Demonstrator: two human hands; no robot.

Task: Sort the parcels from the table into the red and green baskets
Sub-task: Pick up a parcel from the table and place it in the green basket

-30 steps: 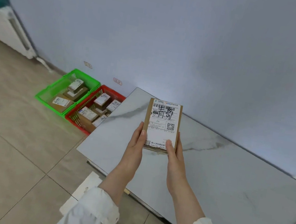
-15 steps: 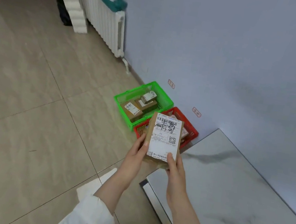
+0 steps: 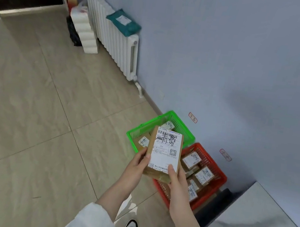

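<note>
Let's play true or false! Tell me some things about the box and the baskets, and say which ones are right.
1. The left hand and right hand both hold the parcel. True.
2. The red basket is empty. False: it holds several parcels.
3. The green basket stands beside the red basket. True.
4. The parcel lies on the table. False: the hands hold it up, off the table.
5. A teal bag lies on the radiator. True.

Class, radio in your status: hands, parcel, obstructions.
Left hand and right hand both grip parcel. Parcel held up before green basket and red basket, not yet dropped. Nothing blocking either basket.
</note>
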